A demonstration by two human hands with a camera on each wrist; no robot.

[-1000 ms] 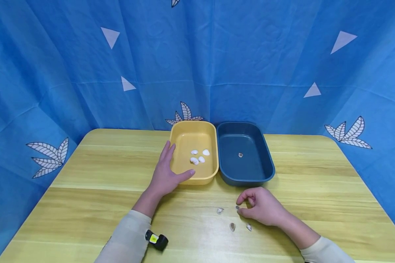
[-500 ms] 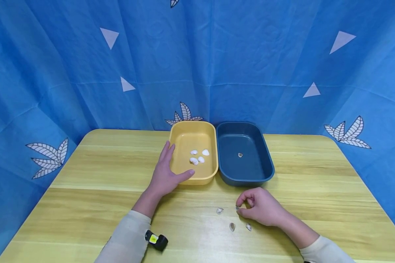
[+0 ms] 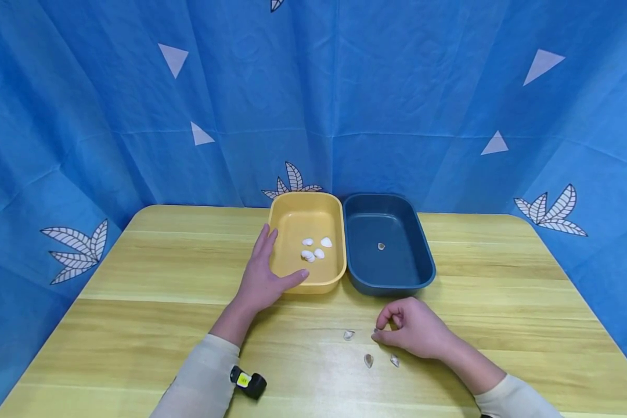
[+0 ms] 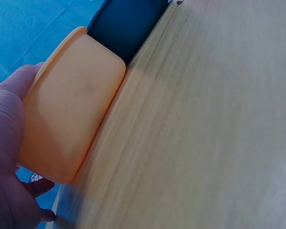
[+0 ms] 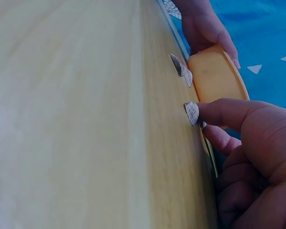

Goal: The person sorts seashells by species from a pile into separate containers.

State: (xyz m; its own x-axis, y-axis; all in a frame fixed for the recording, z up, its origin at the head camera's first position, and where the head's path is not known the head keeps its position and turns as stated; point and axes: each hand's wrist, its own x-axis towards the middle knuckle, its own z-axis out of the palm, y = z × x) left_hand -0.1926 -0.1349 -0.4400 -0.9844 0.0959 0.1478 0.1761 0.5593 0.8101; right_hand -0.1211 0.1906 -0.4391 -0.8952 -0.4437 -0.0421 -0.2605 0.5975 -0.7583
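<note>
My left hand (image 3: pixel 263 281) rests at the near left corner of the yellow tray (image 3: pixel 307 284), its thumb over the front rim and its fingers spread along the left side. In the left wrist view the thumb lies along the rim. Before the blue tray (image 3: pixel 392 290), my right hand (image 3: pixel 420 328) pinches a small grey seashell (image 3: pixel 375 330) between thumb and index finger, low over the table. The fingertips hide most of it. Close by lie three loose shells: one to the left (image 3: pixel 349 335), a brownish shell (image 3: pixel 368 360) and another shell (image 3: pixel 394 360) nearer me.
Several white shells (image 3: pixel 320 253) lie in the yellow tray. The blue tray stands directly to its right with one brown shell (image 3: pixel 381 246) inside. Both are near the back edge of the wooden table (image 3: pixel 146 331), before a blue curtain (image 3: pixel 397 87).
My right thumb and index fingertip have shifted very slightly left and closed more on the small shell. The left hand and both trays have stayed in place.
</note>
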